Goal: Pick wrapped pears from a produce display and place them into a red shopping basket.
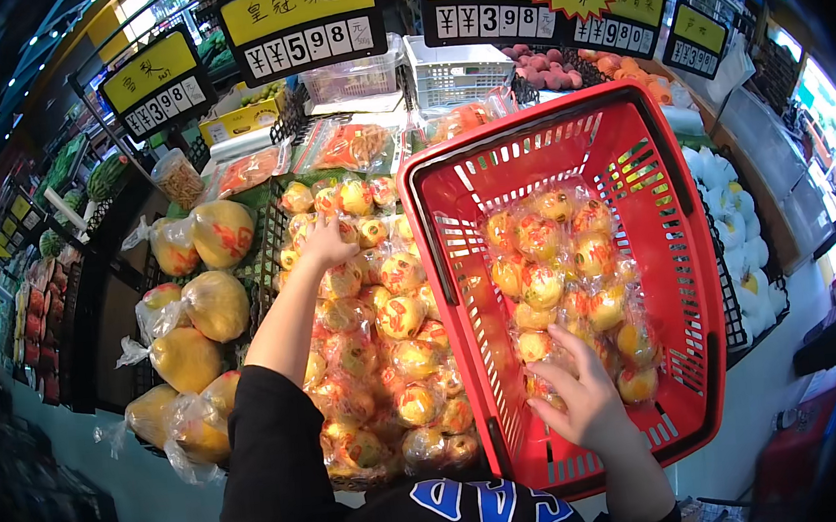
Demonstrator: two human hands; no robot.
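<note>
Plastic-wrapped yellow pears (pixel 400 315) with red printing fill the display in front of me. My left hand (pixel 327 243) rests on the pears near the back of that display, fingers over the fruit; whether it grips one is hidden. To the right, a red plastic shopping basket (pixel 443 333) lies tilted on the display and holds many more wrapped pears (pixel 543 283). Inside it, my right hand (pixel 582 388) is over the lower left of those pears, fingers spread and thumb apart, grasping nothing that I can see.
Bagged pomelos (pixel 217 306) lie on the left. Bags of orange-red dried food (pixel 352 146), a clear jar (pixel 177 177) and a white crate (pixel 457 71) stand at the back. Price signs (pixel 304 28) hang above. White-wrapped fruit (pixel 736 233) lies right of the basket.
</note>
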